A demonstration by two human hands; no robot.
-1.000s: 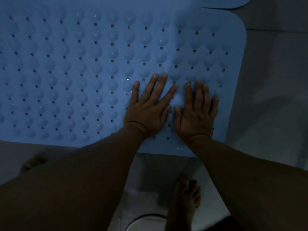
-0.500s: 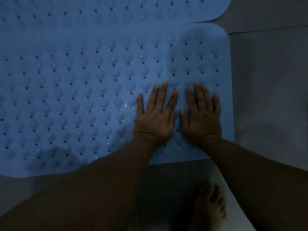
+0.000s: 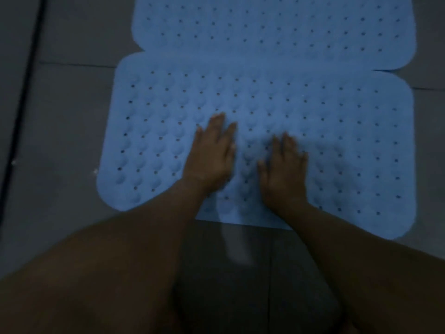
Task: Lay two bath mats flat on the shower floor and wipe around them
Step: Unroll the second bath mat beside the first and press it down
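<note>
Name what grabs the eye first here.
Two blue bath mats on dark floor tiles: the near mat fills mid-frame, the far mat meets it along the top. Left hand and right hand lie flat, palms down, on the near mat's centre.

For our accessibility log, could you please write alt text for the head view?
Both hands, left hand and right hand, press palm-down on the near blue bath mat; a second blue bath mat lies beyond it on the grey floor tiles.
</note>
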